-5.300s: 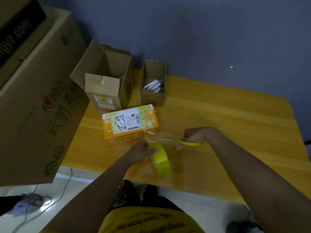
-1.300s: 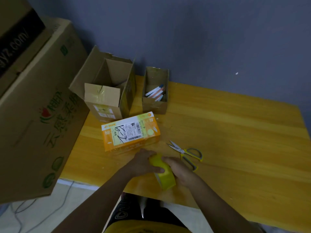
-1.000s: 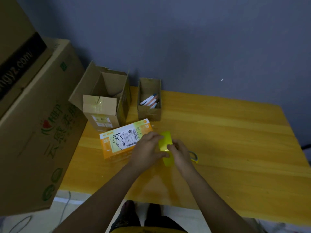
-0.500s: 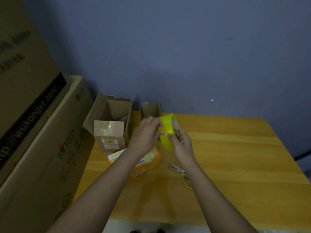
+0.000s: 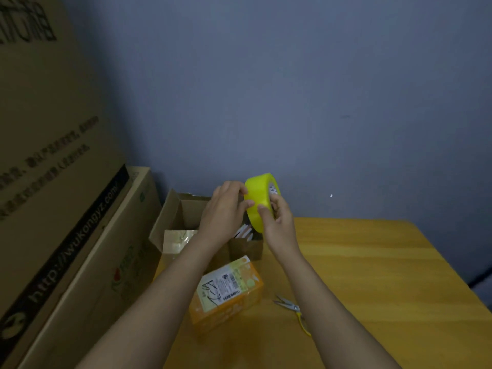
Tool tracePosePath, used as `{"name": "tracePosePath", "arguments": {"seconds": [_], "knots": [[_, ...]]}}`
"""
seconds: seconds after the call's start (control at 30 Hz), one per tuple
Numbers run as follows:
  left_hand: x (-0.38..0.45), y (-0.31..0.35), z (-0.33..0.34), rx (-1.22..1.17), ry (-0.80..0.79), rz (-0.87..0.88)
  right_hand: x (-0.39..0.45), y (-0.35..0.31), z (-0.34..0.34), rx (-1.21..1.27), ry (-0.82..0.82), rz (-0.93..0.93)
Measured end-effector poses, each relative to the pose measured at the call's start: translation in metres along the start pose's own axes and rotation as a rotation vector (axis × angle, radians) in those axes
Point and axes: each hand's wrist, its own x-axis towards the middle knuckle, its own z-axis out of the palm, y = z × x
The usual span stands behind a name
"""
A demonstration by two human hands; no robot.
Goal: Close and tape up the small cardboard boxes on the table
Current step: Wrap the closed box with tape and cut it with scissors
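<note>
We note the yellow tape roll (image 5: 258, 201) raised above the wooden table (image 5: 372, 275), gripped on edge between both hands: left hand (image 5: 226, 209) fingers curled onto its outer band, right hand (image 5: 277, 217) pinching the near rim. The orange labelled box (image 5: 229, 291) lies closed on the table below, scissors (image 5: 291, 308) just beside it.

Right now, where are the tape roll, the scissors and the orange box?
tape roll (image 5: 257, 202), head view, on its yellow outer band.
scissors (image 5: 288, 306), head view, on the blades near the pivot.
orange box (image 5: 241, 298), head view, on its top face.
</note>
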Motion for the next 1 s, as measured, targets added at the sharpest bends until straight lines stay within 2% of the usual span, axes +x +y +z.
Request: {"name": "tracePosePath", "arguments": {"seconds": [0.2,0.67,1.0], "knots": [[0.008,-0.006,-0.014,0.079,-0.055,0.054,0.0,-0.007,0.004,-0.014,0.008,-0.017],[0.005,-0.002,-0.005,0.023,-0.008,0.002,-0.002,-0.013,0.003,-0.077,0.028,0.021],[-0.004,-0.008,0.007,0.096,-0.049,-0.007,-0.007,-0.001,-0.002,-0.194,0.02,0.003]]}}
